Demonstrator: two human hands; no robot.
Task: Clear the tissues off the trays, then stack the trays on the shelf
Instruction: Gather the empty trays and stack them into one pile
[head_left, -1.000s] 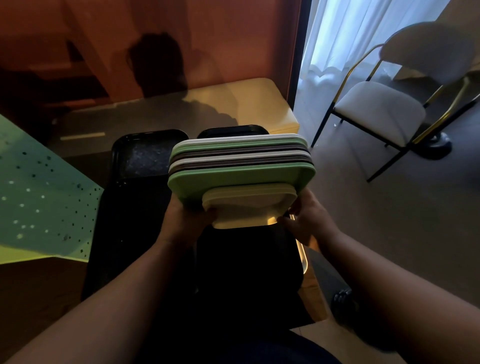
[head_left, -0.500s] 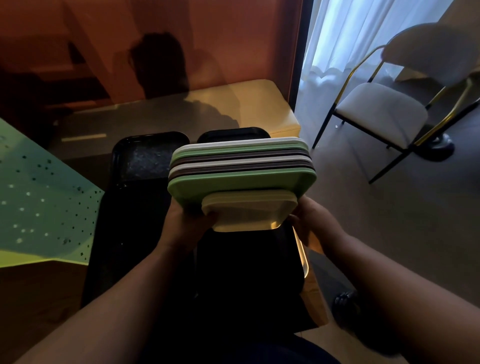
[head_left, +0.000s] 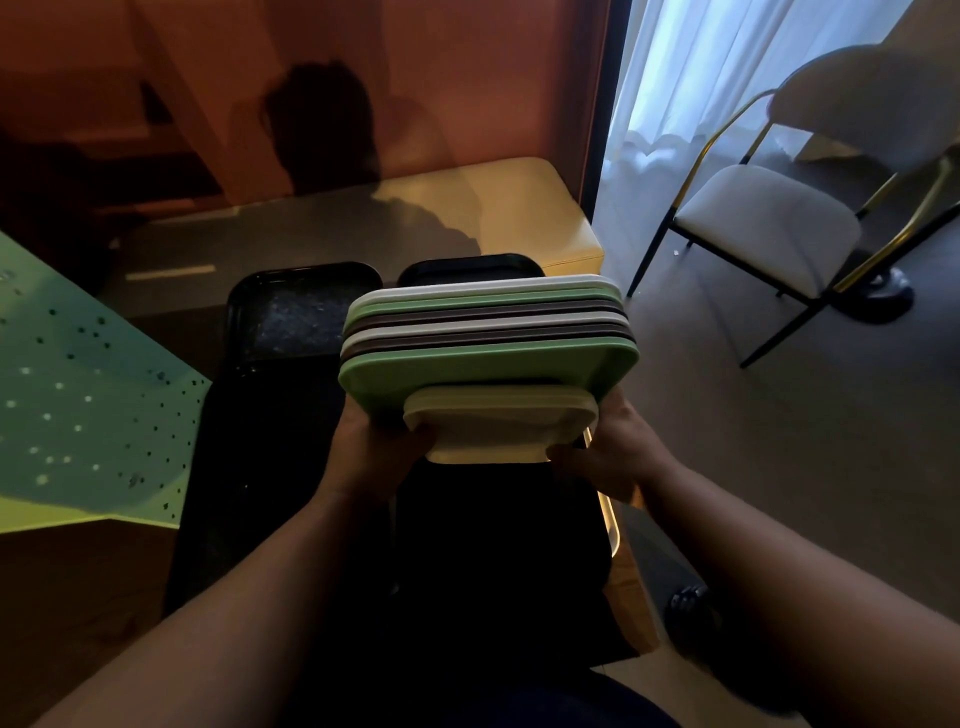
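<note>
I hold a stack of trays (head_left: 488, 338) in front of me, green, grey and white ones on top and a smaller cream tray (head_left: 498, 426) at the bottom. My left hand (head_left: 374, 447) grips the stack's near left corner from below. My right hand (head_left: 608, 452) grips its near right corner. The stack hangs above two dark trays: one black tray (head_left: 301, 306) on the left and another black tray (head_left: 467, 265) behind the stack. No tissues show on the stack.
A cream bench or low table (head_left: 519, 208) stands behind the trays against an orange wall. A green perforated panel (head_left: 78, 415) lies at the left. A white-seated chair (head_left: 769, 223) with gold legs stands on the floor at the right, near a curtain.
The stack has sunk slightly lower and nearer the black trays, with both hands still on it. Nothing else has moved.
</note>
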